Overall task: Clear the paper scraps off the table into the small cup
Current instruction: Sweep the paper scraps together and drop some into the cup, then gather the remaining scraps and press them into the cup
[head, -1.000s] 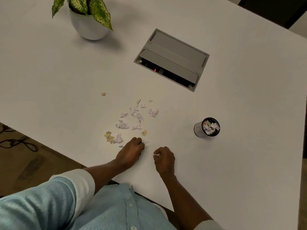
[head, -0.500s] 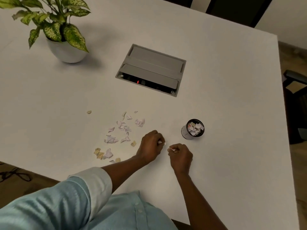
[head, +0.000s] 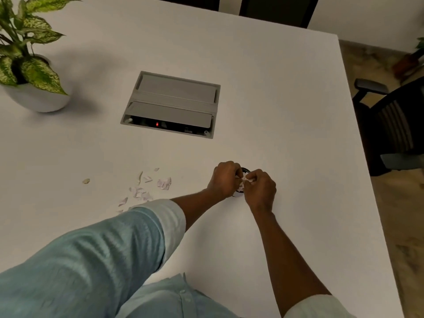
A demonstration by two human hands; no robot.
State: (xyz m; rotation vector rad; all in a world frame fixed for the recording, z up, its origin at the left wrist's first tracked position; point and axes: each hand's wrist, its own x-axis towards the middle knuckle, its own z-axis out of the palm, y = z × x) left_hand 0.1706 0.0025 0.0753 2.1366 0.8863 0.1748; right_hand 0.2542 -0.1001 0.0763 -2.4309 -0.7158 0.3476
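Paper scraps (head: 142, 191): a loose scatter of torn white bits on the bench (head: 286, 99), left of the hands, its near edge hidden under the blue sleeve (head: 91, 260). One tan scrap (head: 86, 181) lies apart, farther left.

Small cup (head: 245, 169): mostly covered by both hands. Only a dark arc of rim shows between the knuckles, plus a sliver lower down.

Left hand (head: 226, 179): fingers curled, pinching white paper scraps right over the cup mouth.

Right hand (head: 260, 189): fingers curled likewise, white bits pinched at the fingertips. It is touching or almost touching the left hand; cannot tell which.

Grey cable box (head: 172, 104): set into the bench beyond the scatter, with a red light in its open slot.

Potted plant (head: 34, 72): far left on the bench.

Dark chair (head: 390, 125): off the right edge.
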